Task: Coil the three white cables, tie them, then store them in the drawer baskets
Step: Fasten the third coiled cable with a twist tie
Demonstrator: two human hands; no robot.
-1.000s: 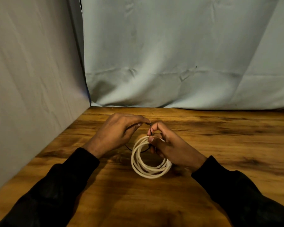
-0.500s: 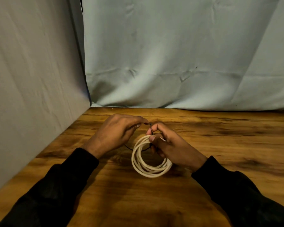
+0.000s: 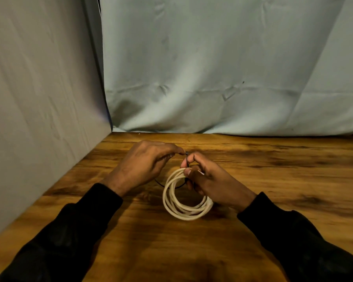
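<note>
A coiled white cable lies on the wooden table in the middle of the head view. My right hand grips the coil's far side between thumb and fingers. A thin black tie wraps around the coil there and loops underneath to the left. My left hand pinches the tie's free end just above the coil, fingertips almost touching my right forefinger. Only one cable is in view; no drawer or basket is visible.
A grey cloth wall stands close on the left and a pale blue cloth backdrop hangs behind the table. Bare wood stretches to the right and toward me.
Both hands hold nearly the same place. My left fingertips have shifted slightly along the black tie's end; the coil stays put.
</note>
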